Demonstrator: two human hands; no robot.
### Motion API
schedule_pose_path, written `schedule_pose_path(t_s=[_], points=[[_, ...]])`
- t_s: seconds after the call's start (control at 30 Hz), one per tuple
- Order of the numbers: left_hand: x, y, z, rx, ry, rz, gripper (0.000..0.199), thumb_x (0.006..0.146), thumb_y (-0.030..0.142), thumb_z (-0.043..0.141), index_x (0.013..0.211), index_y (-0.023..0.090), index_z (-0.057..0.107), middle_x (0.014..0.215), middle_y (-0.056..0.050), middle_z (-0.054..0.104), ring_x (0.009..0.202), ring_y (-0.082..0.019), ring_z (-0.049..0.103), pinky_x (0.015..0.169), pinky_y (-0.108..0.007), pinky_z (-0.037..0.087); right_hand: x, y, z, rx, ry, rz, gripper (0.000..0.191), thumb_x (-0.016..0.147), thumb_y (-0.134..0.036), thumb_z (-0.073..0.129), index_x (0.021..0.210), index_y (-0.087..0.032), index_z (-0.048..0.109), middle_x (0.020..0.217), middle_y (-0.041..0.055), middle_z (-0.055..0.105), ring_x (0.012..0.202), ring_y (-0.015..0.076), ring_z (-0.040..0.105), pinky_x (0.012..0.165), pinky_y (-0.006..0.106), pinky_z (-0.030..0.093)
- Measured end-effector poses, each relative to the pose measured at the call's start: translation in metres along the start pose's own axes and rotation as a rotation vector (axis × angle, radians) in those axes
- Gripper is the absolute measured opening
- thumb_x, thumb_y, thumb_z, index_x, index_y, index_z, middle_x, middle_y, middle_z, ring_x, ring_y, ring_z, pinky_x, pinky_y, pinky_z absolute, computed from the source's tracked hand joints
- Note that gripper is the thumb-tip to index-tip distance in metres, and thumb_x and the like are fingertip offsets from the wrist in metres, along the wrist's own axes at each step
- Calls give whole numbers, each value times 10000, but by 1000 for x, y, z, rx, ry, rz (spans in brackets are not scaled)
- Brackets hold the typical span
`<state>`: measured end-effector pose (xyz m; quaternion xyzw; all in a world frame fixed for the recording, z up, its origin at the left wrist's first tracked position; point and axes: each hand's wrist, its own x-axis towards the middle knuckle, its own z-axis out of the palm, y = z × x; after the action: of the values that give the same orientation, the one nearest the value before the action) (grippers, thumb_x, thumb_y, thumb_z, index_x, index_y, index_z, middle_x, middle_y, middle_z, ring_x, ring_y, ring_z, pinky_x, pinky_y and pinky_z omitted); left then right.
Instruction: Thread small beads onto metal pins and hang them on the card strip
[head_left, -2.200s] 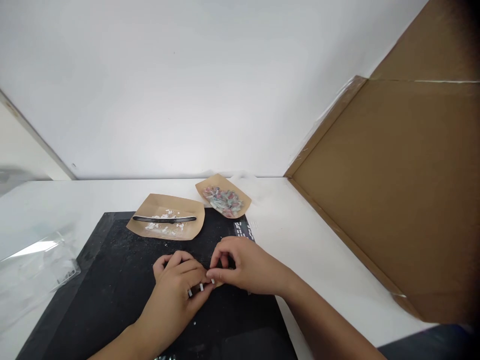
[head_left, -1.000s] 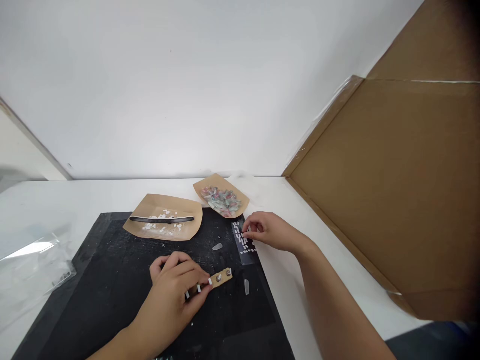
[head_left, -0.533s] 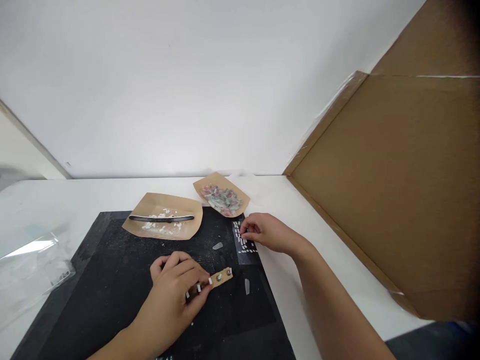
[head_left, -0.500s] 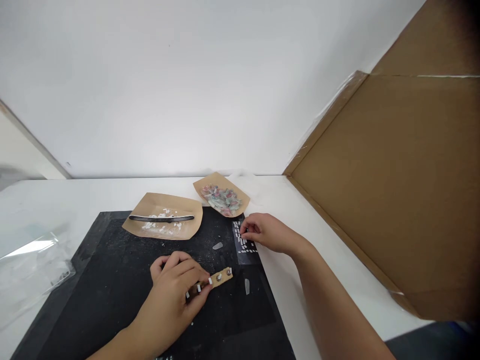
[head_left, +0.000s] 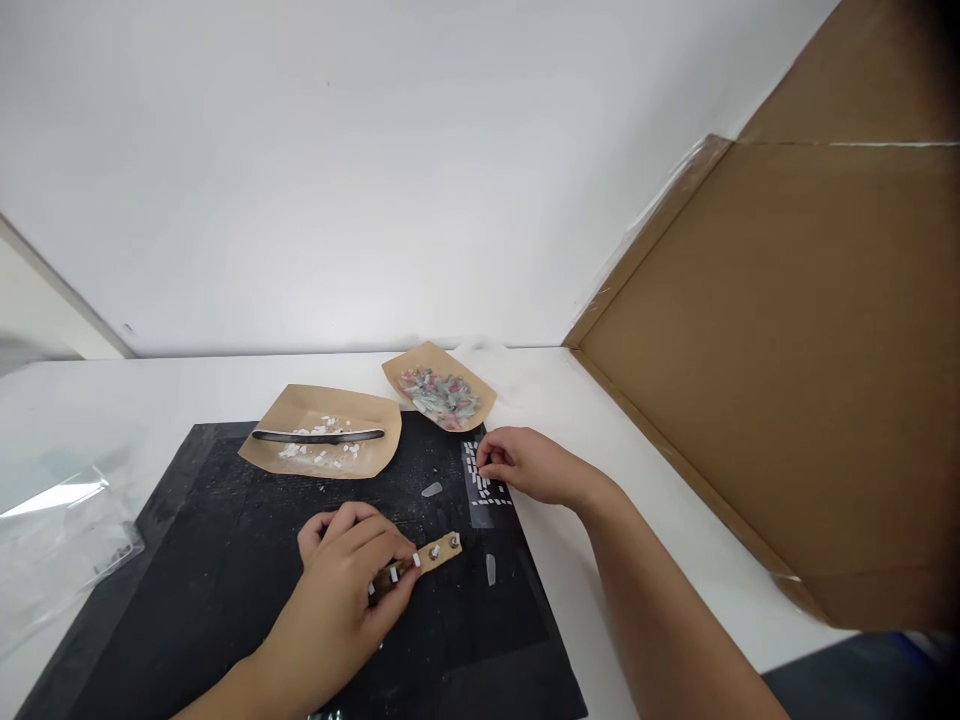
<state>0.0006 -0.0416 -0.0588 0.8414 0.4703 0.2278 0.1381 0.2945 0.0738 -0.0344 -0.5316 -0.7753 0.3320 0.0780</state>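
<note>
My left hand point(head_left: 349, 575) is closed around a narrow tan strip point(head_left: 426, 562), whose right end sticks out past the fingertips. Small white pieces stand along the strip, some on round dark studs. My right hand point(head_left: 529, 465) hovers over or touches a clear sheet point(head_left: 491, 515) at the mat's right edge, thumb and forefinger pinched together. Rows of little white rectangles point(head_left: 474, 465) lie on that sheet. Whatever the pinch holds, if anything, is too small to make out. Two clear, nail-shaped tips point(head_left: 433, 489) rest on the black mat point(head_left: 225, 560) near the strip.
At the back left, a paper tray point(head_left: 292, 400) holds white bits, with a long dark file-like stick point(head_left: 319, 437) across it. Another paper tray point(head_left: 484, 385) contains clear, reddish and greenish pieces. Clear plastic packaging point(head_left: 67, 550) lies left; a cardboard panel point(head_left: 780, 370) stands right.
The whole view has shifted slightly. Both hands keep nearly the same place and pose, the left on the strip and the right pinched at the sheet.
</note>
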Motion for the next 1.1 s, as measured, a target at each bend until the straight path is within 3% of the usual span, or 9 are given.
schedule_pose_path(t_s=[0.47, 0.7, 0.9, 1.1], points=[[0, 0, 0, 2, 20, 7, 118, 942, 214, 643, 998, 303, 696, 980, 43, 752, 1007, -211, 631, 907, -415, 261, -4, -3, -2, -11, -15, -54, 10, 919, -230, 661, 914, -229, 669, 769, -5, 656, 681, 165, 579, 600, 275, 386], [-1, -1, 1, -3, 21, 13, 119, 955, 221, 630, 1011, 306, 689, 994, 38, 758, 1018, -217, 627, 910, -424, 250, -6, -3, -3, -7, 19, -35, 137, 919, -295, 706, 1033, -226, 673, 809, -2, 678, 702, 167, 597, 627, 281, 406], [1, 0, -1, -9, 23, 18, 133, 949, 205, 636, 1015, 311, 683, 989, 49, 760, 1008, -215, 632, 903, -425, 250, -7, -8, -9, -44, 120, -63, 169, 994, -372, 614, 972, -230, 704, 827, 23, 692, 726, 177, 599, 636, 291, 403], [1, 0, -1, -10, 25, 23, 120, 950, 217, 644, 1012, 313, 679, 990, 53, 765, 1003, -214, 632, 903, -430, 249, 0, -3, -9, -106, 177, -22, 206, 979, -418, 647, 934, -230, 716, 835, 34, 690, 738, 185, 595, 627, 296, 379]])
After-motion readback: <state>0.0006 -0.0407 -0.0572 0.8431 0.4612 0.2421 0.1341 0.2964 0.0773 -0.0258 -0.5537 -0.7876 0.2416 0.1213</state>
